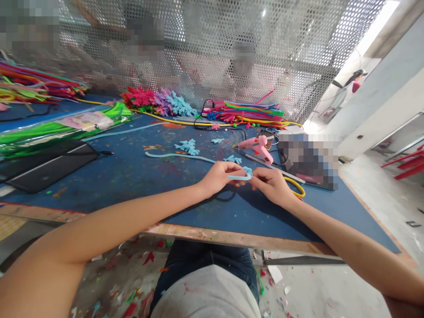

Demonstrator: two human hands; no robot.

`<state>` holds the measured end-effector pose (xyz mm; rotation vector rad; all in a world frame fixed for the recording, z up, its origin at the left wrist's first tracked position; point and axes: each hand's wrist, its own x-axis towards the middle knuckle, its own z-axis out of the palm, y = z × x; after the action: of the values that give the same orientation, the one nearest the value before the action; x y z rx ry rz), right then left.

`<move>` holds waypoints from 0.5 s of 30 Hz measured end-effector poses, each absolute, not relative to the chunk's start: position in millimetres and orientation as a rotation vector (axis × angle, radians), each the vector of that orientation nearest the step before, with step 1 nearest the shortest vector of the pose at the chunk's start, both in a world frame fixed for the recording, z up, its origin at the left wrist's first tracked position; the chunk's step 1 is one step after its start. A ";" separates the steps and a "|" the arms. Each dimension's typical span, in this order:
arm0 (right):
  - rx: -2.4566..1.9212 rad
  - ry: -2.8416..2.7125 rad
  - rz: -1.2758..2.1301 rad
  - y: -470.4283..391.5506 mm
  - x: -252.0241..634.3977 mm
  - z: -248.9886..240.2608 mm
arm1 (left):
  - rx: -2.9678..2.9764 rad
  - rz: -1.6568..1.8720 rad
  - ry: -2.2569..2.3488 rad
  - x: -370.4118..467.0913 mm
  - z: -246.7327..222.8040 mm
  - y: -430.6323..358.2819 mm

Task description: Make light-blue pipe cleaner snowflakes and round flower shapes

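A light blue pipe cleaner (240, 178), bent and curled at one end, is held between my two hands above the blue table. My left hand (222, 177) is closed on it, with its long tail running out to the left over the table. My right hand (270, 183) pinches its curled end from the right. Just behind my hands lies a small light blue branched piece (232, 159). A larger one (187, 146) and another small one (217, 140) lie farther back. The pink glue gun (258, 145) rests behind my right hand.
Yellow-handled scissors (296, 187) lie beside my right wrist. A dark tablet (56, 165) is at the left, near a bag of green pipe cleaners (66, 126). Coloured bundles (248, 112) and branched pieces (159, 100) line the back, before a perforated metal screen (205, 44).
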<state>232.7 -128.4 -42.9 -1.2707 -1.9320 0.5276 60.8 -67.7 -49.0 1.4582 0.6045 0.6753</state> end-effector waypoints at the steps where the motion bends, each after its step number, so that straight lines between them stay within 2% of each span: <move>1: -1.263 -1.933 0.552 -127.6 233.2 -43.2 | 1.475 0.665 0.606 60.3 -49.5 -66.1; 4: -1.253 -1.960 0.622 -126.2 235.8 -42.1 | 1.661 0.632 0.582 56.4 -47.1 -61.2; 10: -1.270 -2.125 0.698 -126.3 239.7 -38.0 | 2.400 0.600 0.489 44.8 -29.5 -59.1; 12: -1.277 -2.099 0.687 -126.7 238.7 -38.5 | 2.404 0.641 0.499 44.6 -28.8 -59.8; 15: -1.253 -1.988 0.708 -127.5 235.7 -40.2 | 2.055 0.691 0.544 48.8 -35.0 -60.9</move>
<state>235.7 -127.5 -40.2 -1.2532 -1.9877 0.7075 48.8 -60.9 -35.0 2.0549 0.5437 0.6910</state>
